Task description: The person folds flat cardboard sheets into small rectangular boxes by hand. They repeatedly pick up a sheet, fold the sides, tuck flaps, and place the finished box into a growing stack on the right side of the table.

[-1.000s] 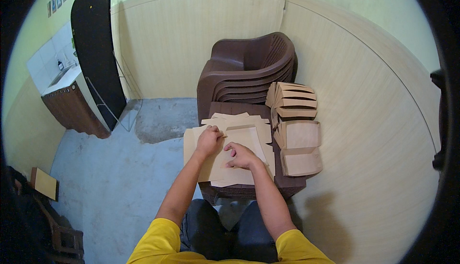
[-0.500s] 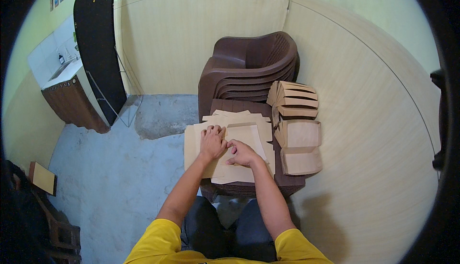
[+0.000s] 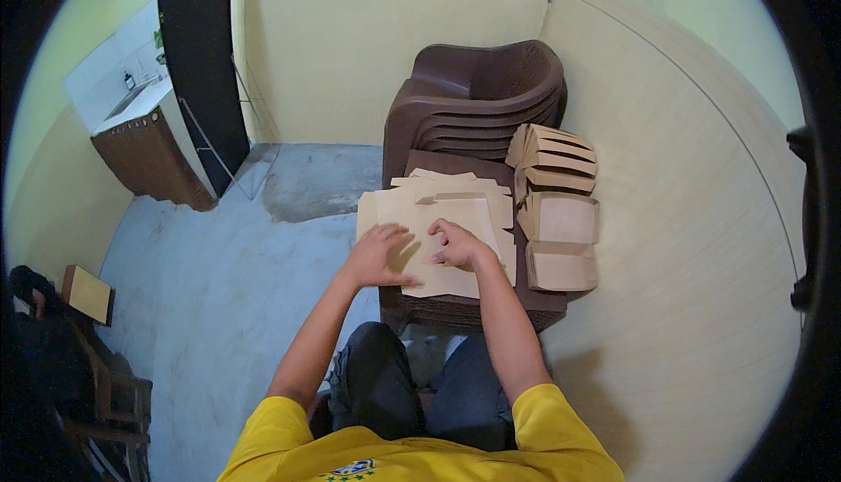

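Note:
A pile of flat brown cardboard box blanks [image 3: 455,206] lies on a dark brown plastic stool [image 3: 477,307] in front of my knees. My left hand [image 3: 378,254] rests palm down on the top blank, fingers spread. My right hand [image 3: 455,244] is curled on the same blank, its fingers pinching a flap near the middle. To the right of the pile stand several folded brown cardboard boxes [image 3: 561,219], some stacked at the back.
A stack of brown plastic chairs [image 3: 477,105] stands behind the stool against the beige wall. A sink cabinet [image 3: 144,145] and a black board [image 3: 201,62] are at the far left. Grey concrete floor [image 3: 219,289] spreads to the left. A wooden chair [image 3: 96,368] is at the lower left.
Both hands have slid a little toward me over the top blank. My left hand has flattened out; my right hand has closed on a flap.

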